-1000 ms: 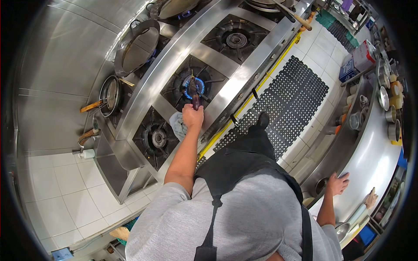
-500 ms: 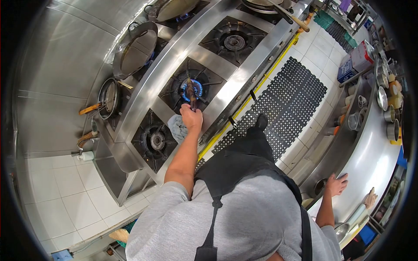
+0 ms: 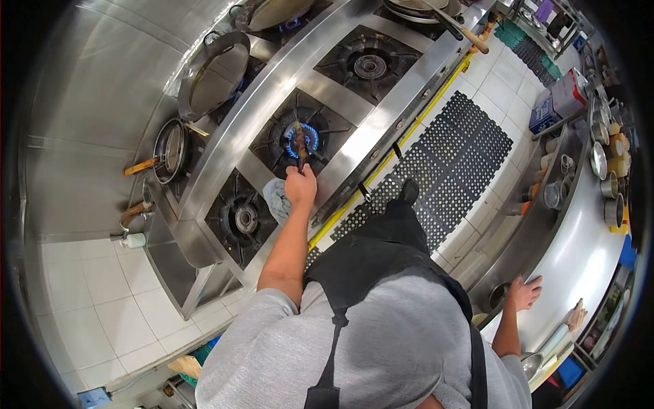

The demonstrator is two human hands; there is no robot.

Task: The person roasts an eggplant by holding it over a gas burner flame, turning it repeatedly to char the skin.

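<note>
My left hand (image 3: 300, 185) is closed round the near end of a dark, charred long item (image 3: 300, 144). The item lies over a lit burner (image 3: 315, 138) whose blue flames ring it. A crumpled grey-white cloth (image 3: 276, 200) rests on the stove's steel edge beside that hand. Over on the other side, my right hand (image 3: 524, 294) rests on the steel counter (image 3: 569, 262), fingers spread, holding nothing. Near it on the counter is a wooden-handled thing (image 3: 577, 313), too small to make out.
Large woks (image 3: 216, 76) stand at the stove's back, one over flame. A small pan (image 3: 170, 151) sits at the left. An unlit burner (image 3: 245, 218) is nearer me. Metal bowls (image 3: 614, 210) line the counter. A black perforated mat (image 3: 449, 160) covers the floor.
The view has shifted very slightly. My left hand still grips the item over the flame, and my right hand stays on the counter.
</note>
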